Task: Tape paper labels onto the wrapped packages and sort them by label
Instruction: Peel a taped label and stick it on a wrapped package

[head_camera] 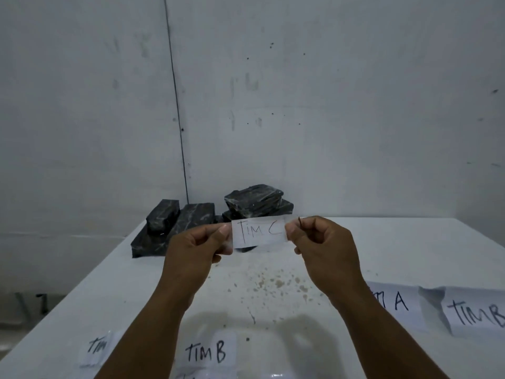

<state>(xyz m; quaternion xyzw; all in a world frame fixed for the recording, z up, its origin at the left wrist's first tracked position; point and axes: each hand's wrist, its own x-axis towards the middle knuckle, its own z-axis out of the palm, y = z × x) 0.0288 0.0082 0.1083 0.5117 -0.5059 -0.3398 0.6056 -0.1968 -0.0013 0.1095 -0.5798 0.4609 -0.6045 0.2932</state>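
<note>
Both hands hold one small paper label (258,232) up in the air, above the table (396,250). The left hand (196,242) pinches its left end between thumb and curled fingers. The right hand (322,242) pinches its right end the same way. The label is a thin white strip, pulled flat, with "TIM C" written on it in dark pen. A clear, shiny edge shows along its sides, maybe tape, but that is hard to tell.

Behind the label, at the far edge of the table near the wall (355,105), sit the packages (175,228). They are dark, blocky and wrapped in shiny, wrinkly film. Some lie flat and some are stacked.

The table is white and smooth, with little brown spots in the middle. There is open room between the hands and the packages.

More labels lie flat on the near part: "TIM B" (206,352) in front, one (95,347) to its left, and two (474,314) on the right, near the table's edge.
</note>
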